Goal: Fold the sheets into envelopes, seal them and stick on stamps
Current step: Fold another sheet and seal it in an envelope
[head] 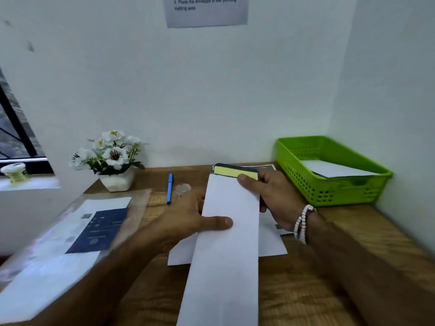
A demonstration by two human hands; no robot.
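Envelope [226, 231] gripped by left hand [188, 215] and right hand [275, 196], pen [170, 188], green basket [329, 191] nearby

Free passage over brown wooden desk [287, 302] at near right. Middle blocked by long white paper envelope [226, 243]. Hemmed by green perforated plastic basket [334, 191] far right, white potted artificial flowers [113, 158] far left, blue pen [170, 188] between.

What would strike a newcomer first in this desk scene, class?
The long white folded paper at the centre of the brown wooden desk, gripped by the left hand and right hand, draws the eye first. Next comes the bright green plastic mesh basket in the far right corner, holding a flat white sheet, then the white flowers in a white pot at far left.
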